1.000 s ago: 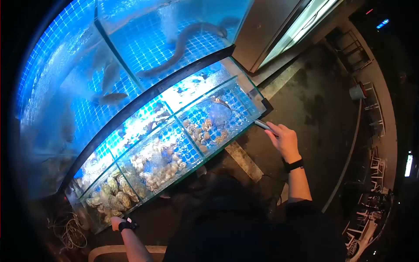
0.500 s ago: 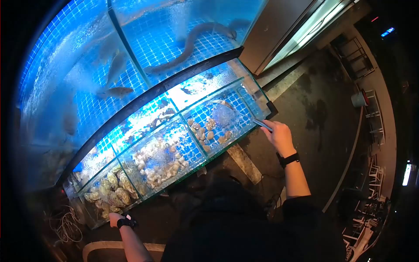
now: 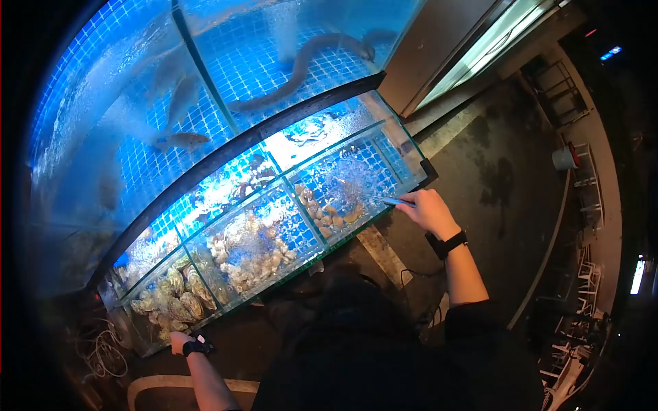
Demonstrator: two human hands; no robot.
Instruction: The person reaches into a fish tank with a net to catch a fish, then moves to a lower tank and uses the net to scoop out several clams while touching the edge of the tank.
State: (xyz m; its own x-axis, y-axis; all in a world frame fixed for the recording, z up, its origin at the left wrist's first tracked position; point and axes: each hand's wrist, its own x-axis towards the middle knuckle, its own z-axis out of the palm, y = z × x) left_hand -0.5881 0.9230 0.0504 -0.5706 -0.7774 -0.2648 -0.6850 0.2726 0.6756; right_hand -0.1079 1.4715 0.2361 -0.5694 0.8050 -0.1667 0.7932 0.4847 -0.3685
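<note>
My right hand [image 3: 430, 211] is closed around the handle of a slim metallic tool [image 3: 385, 200], at the front edge of the glass tank. The tool's far end dips into bubbling water, where its shape cannot be made out. Near it in that compartment sit several round shellfish [image 3: 329, 219]. My left hand [image 3: 180, 342] is curled at the tank's front glass rim, beside a compartment of oysters [image 3: 181, 305]. Between the two lies a compartment with a heap of pale shellfish [image 3: 253, 257].
Behind a dark curved ledge [image 3: 205, 161] stands a larger blue-lit tank with several fish [image 3: 186, 140] and a long eel [image 3: 299, 72]. A bucket [image 3: 564, 158] and white chairs [image 3: 589, 274] stand far right. Coiled cable [image 3: 106, 353] hangs at lower left.
My right hand has moved slightly down and left, taking the tool's end down toward the shellfish. The pale curved part seen before is lost in bubbles. My left hand stays put.
</note>
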